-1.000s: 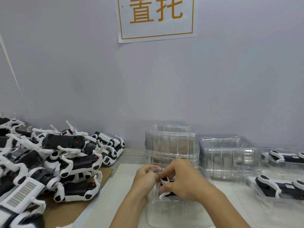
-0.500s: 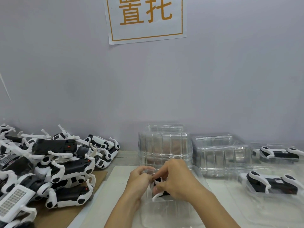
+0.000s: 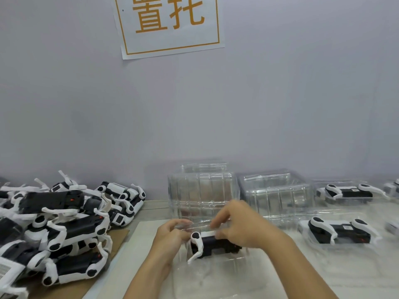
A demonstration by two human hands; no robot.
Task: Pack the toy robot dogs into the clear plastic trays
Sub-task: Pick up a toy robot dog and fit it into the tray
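Observation:
A black and white toy robot dog point(image 3: 210, 244) lies on its side in a clear plastic tray point(image 3: 207, 275) in front of me. My left hand point(image 3: 170, 236) curls around the dog's left end and the tray's edge. My right hand point(image 3: 239, 225) covers the dog's right half, its fingers curled over the body and the tray rim. A heap of loose robot dogs point(image 3: 64, 231) lies at the left on brown cardboard point(image 3: 71, 288).
Two stacks of empty clear trays point(image 3: 200, 190) point(image 3: 276, 195) stand against the wall behind my hands. Packed trays with dogs point(image 3: 339, 234) point(image 3: 347, 192) lie at the right. A white sign with orange characters point(image 3: 170, 24) hangs on the grey wall.
My hands have spread apart along the dog, so more of its black body and white leg shows in the tray. The camera has turned slightly right.

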